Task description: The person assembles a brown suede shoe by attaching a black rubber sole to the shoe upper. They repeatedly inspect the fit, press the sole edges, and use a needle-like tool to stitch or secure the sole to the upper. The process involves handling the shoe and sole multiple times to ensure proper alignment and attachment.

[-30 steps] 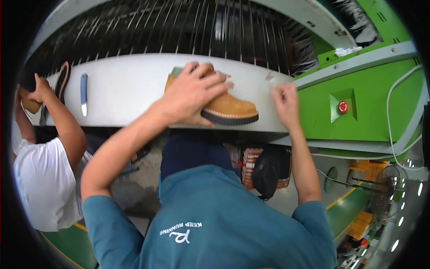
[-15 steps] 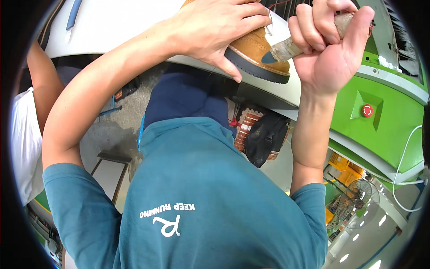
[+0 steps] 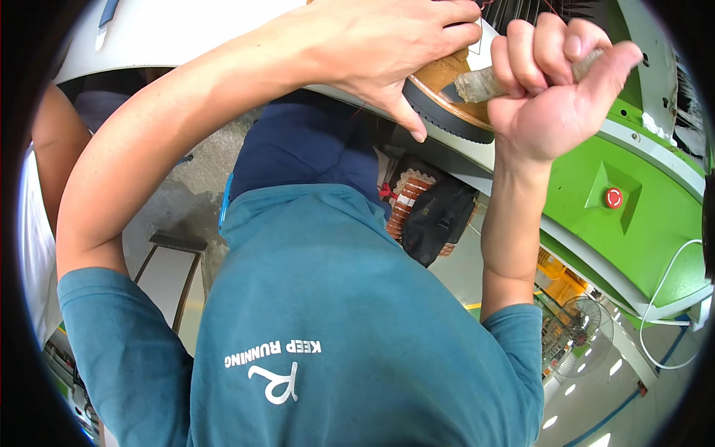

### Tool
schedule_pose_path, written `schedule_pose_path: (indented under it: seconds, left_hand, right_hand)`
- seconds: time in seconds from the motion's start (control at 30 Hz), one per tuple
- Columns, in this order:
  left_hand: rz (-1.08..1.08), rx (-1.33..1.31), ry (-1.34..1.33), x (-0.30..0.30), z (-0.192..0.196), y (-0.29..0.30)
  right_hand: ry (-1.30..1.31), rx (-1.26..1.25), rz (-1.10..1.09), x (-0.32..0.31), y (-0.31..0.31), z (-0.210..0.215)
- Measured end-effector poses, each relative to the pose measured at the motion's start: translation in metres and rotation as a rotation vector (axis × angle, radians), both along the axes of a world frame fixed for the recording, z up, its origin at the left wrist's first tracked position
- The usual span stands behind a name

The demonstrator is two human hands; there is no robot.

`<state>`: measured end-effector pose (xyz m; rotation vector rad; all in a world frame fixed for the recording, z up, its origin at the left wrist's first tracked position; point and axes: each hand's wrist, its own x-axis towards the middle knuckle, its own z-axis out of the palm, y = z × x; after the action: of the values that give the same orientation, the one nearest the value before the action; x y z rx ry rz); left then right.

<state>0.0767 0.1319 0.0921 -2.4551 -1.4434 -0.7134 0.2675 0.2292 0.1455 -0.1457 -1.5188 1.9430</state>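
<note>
A tan shoe (image 3: 441,73) with a thick black sole lies at the edge of the white table. My left hand (image 3: 380,52) is closed over its upper, thumb reaching down past the sole; much of the shoe is hidden beneath it. My right hand (image 3: 555,97) grips a hand tool by its pale wrapped handle (image 3: 480,86). From the handle a short grey blade (image 3: 450,93) points at the shoe just above the sole; whether it touches I cannot tell. The shoe's toe is partly behind my right wrist.
On the white table (image 3: 179,37) lies a blue-handled blade (image 3: 106,16), far left. A green machine (image 3: 566,205) with a red button (image 3: 613,197) stands at right, near a white cable (image 3: 646,328). Below are a black bag (image 3: 439,220) and a fan (image 3: 579,328). Another person's arm (image 3: 59,141) is at left.
My left hand and the shoe have shifted to the right, toward my right hand. The toe is now partly behind my right wrist. The whole view has shifted slightly.
</note>
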Motion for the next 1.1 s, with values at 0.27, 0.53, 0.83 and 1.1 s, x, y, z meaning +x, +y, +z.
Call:
schedule_pose_path:
  seconds: [0.27,0.53,0.83,1.1]
  left_hand:
    - [0.019,-0.069,0.091,0.001,-0.001,0.000]
    - [-0.031,-0.125,-0.025,0.000,0.002,0.001]
    - [-0.049,-0.301,-0.125,-0.002,0.012,0.005]
    - [-0.116,-0.083,-0.187,0.009,0.009,-0.010]
  right_hand:
    - [0.032,0.018,-0.496,-0.021,-0.032,-0.019]
    - [-0.012,-0.163,-0.174,-0.014,0.005,-0.025]
    - [-0.172,-0.374,0.116,-0.046,0.018,0.001]
    - [-0.327,-0.511,0.300,-0.029,0.042,0.016]
